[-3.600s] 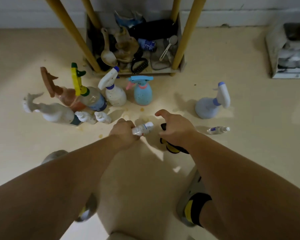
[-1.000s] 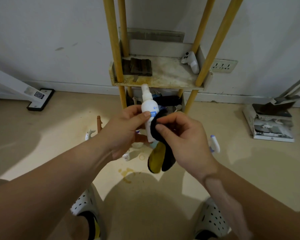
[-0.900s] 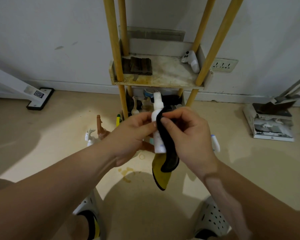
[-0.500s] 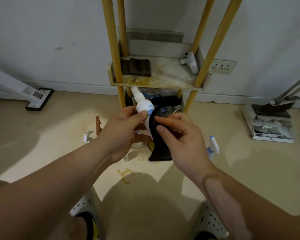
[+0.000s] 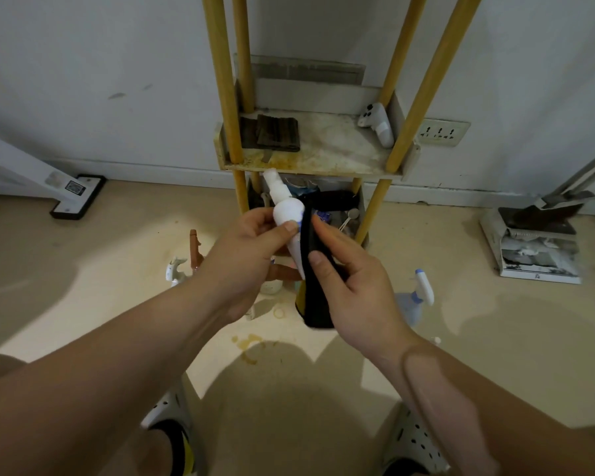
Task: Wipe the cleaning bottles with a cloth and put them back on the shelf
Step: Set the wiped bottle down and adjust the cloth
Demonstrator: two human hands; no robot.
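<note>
**Head view.** The small white plastic spray bottle [image 5: 287, 214] is held in the air in front of the yellow-poled wooden shelf unit [image 5: 310, 165]. It sits just below the front edge of the shelf's stained middle tier, with its nozzle tilted up towards the shelf. The left hand [image 5: 244, 259] has its grip closed round the bottle's body, thumb pressed on the near face. The right hand [image 5: 352, 290] has its grip pinched on the black cloth with a yellow underside [image 5: 318, 309], pressing it against the bottle's side; the loose end hangs down.

The step in hand appears to be wiping, with the return to the shelf not yet begun. A white trigger sprayer with a blue collar [image 5: 418, 297], a brown trigger bottle [image 5: 194, 247] and a small white sprayer [image 5: 174, 269] stand on the floor in front of the shelf, so much of the task seems left.

The next move calls for turning the bottle in the left grip so the cloth reaches every face. The bottle can then be stood upright on a bare part of the middle tier.
</note>
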